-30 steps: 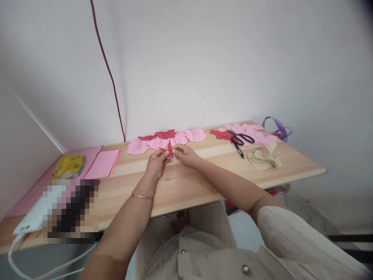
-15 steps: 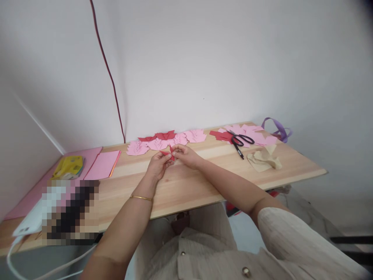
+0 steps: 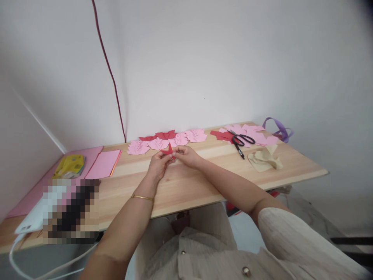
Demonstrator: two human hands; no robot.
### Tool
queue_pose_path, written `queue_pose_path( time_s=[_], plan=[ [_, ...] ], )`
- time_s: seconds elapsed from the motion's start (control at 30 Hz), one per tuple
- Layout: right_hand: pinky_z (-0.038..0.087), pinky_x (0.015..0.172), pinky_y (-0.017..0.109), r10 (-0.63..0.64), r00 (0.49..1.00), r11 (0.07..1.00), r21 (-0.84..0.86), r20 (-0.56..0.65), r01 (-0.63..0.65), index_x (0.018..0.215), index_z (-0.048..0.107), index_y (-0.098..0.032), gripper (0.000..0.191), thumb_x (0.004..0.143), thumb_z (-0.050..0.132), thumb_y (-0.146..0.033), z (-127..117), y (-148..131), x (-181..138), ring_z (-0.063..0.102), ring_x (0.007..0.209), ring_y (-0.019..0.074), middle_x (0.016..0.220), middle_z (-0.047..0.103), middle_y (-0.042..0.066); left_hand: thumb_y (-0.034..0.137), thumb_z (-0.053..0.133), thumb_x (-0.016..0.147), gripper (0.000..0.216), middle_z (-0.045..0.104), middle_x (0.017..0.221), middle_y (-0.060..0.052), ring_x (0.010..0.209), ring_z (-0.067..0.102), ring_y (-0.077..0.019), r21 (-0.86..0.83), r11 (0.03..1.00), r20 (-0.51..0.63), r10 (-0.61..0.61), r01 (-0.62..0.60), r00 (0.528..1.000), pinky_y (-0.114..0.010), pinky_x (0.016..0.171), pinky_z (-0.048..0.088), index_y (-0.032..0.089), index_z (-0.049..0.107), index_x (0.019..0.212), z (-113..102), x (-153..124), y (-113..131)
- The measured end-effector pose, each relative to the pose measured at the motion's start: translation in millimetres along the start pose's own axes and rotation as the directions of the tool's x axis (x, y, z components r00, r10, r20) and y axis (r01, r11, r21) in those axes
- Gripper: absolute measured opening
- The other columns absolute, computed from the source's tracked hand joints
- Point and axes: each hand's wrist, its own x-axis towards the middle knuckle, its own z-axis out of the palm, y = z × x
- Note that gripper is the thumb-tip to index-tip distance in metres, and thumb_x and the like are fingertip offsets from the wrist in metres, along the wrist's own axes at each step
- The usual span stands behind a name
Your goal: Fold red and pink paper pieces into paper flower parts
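A small piece of folded red paper (image 3: 169, 149) with pointed tips is pinched between both hands, above the wooden table. My left hand (image 3: 158, 164) grips it from the left, thumb on top. From the right, my right hand (image 3: 187, 156) holds it with thumb and forefinger. The fingers hide its lower part. Just behind the hands lie pink cut-paper pieces (image 3: 138, 147) with jagged edges and slits. Folded red paper pieces (image 3: 166, 134) rest behind them, close to the wall.
Scissors with black handles (image 3: 244, 139) and a black pen (image 3: 239, 151) lie among pink and red paper scraps at right. Crumpled beige paper (image 3: 264, 159) is nearby, with a purple ribbon (image 3: 278, 128) beyond. Pink sheets (image 3: 103, 163), a yellow packet (image 3: 70, 165) and a white power strip (image 3: 32, 221) are at left.
The red paper has turned slightly between my fingers, and more of its pointed tips now shows. Both hands keep their grip in nearly the same place.
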Motion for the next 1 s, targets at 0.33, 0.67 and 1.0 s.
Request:
queue_pose_path(
  time_s=[0.33, 0.67, 1.0],
  plan=[
    [0.043, 0.065, 0.025, -0.073, 0.997, 0.991, -0.113, -0.028, 0.07, 0.077, 0.055, -0.016, 0.024, 0.076, 0.063, -0.039, 2, 2, 0, 0.053, 0.064, 0.0107, 0.071, 0.059, -0.001, 0.029, 0.082, 0.056, 0.03, 0.068, 0.074, -0.004, 0.069, 0.06, -0.0128, 0.242, 0.96, -0.016, 0.151, -0.143, 0.988, -0.027, 0.07, 0.049, 0.012, 0.069, 0.078, -4, 3, -4],
    [0.046, 0.068, 0.027, -0.105, 0.994, 0.994, -0.005, -0.039, 0.105, 0.081, 0.055, -0.017, 0.031, 0.075, 0.065, -0.046, 1, -1, -2, 0.058, 0.068, 0.0131, 0.072, 0.062, 0.0, 0.039, 0.077, 0.064, 0.034, 0.067, 0.072, -0.004, 0.062, 0.058, -0.0129, 0.287, 0.951, 0.077, 0.097, -0.115, 0.992, -0.029, 0.068, 0.05, 0.013, 0.072, 0.084, -1, -4, 2],
    [0.046, 0.068, 0.026, -0.063, 0.979, 0.993, -0.11, -0.191, 0.043, 0.078, 0.06, -0.016, 0.035, 0.08, 0.057, -0.052, -8, -8, -2, 0.056, 0.065, 0.0111, 0.067, 0.061, -0.001, 0.039, 0.074, 0.066, 0.027, 0.063, 0.064, -0.002, 0.057, 0.053, -0.0113, 0.317, 0.94, 0.144, 0.084, -0.126, 0.986, -0.025, 0.061, 0.043, 0.014, 0.069, 0.075, 0, -6, 3]
  ],
)
